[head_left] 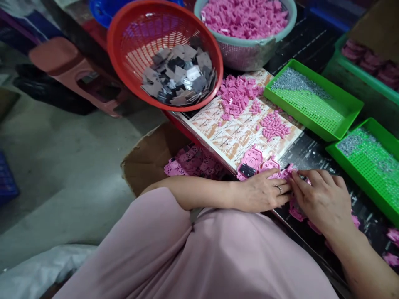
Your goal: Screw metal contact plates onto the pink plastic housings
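Note:
Pink plastic housings lie in a row along the table's near edge. One housing [253,158] at the row's left end has a black rectangular piece on it. My left hand [264,190], with a ring on one finger, rests over the middle of the row, its fingers on a pink housing [286,171]. From the right, my right hand [322,197] meets it there, thumb and forefinger pinched at that housing's edge; whatever is between the fingertips is too small to make out. Below the hands another pink housing [296,209] shows partly.
A red basket [114,54] of flat grey and black pieces overhangs the table's left edge. Behind are a basket [246,56] of pink parts and pink piles [237,97]. Green trays [343,124] [370,178] hold small metal parts. A carton [146,162] of pink pieces stands below.

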{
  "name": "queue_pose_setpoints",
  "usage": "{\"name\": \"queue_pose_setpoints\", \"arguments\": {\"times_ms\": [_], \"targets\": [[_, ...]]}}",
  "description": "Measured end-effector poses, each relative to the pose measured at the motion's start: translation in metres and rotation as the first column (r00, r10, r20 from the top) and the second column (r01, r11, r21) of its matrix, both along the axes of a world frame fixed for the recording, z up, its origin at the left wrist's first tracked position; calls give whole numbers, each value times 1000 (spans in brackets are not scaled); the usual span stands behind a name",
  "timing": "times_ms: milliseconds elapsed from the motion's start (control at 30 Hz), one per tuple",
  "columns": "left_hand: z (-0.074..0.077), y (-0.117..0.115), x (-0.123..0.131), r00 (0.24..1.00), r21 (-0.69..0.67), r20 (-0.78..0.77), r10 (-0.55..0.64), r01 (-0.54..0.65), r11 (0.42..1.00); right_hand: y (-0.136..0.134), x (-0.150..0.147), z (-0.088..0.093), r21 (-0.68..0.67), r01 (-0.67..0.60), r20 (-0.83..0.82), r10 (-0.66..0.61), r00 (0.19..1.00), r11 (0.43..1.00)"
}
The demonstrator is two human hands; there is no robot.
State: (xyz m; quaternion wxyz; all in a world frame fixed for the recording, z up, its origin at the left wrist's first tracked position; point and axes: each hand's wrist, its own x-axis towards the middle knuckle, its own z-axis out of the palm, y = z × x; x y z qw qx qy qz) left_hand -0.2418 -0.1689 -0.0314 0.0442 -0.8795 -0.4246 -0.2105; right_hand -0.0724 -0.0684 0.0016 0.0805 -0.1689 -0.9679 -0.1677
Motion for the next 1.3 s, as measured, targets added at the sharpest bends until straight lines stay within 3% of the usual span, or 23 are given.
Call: {"name": "queue_pose_setpoints", "arguments": {"times_ms": [100,167,267,333,467,567,633,700,767,900,1000,1133,1233,1300], "targets": [[0,0,-27,994,51,88,69,-74,996,9,3,9,-34,-42,-7,42,999,999],[0,-2,-60,960,101,104,259,-269,958,16,5,19,-70,-50,-49,47,998,996],[2,-6,-115,818,68,-5,576,-574,816,27,1,31,-92,-25,-118,15,993,995],[7,-8,-141,696,4,-100,711,-714,700,33,-8,34,-100,-55,-128,42,991,994],[15,-8,-155,534,-148,-250,808,-845,513,40,-39,30,-151,-159,-150,136,979,976],[15,-8,-153,512,-228,-271,816,-857,462,44,-75,23,-204,-230,-175,195,965,952],[12,-6,-153,519,-253,-254,816,-850,462,46,-106,19,-235,-261,-166,226,960,936],[8,-3,-154,533,-257,-235,813,-840,477,46,-139,13,-289,-203,-19,207,978,935],[3,0,-154,568,-252,-217,793,-818,517,44,-170,7,-288,-126,89,157,984,949],[-6,14,-149,645,-211,-182,742,-763,611,43,-207,-4,-253,-85,134,122,983,964],[-9,30,-144,711,-183,-154,686,-703,688,51,-210,-7,-233,-67,146,103,984,970],[-1,39,-146,786,-158,-112,608,-618,770,68,-196,-2,-204,-39,122,65,990,978],[5,29,-155,756,-98,-81,649,-654,750,75,-179,2,-208,-77,71,93,993,975],[5,20,-161,708,-68,-90,701,-707,704,75,-167,1,-239,-180,52,197,979,954]]}}
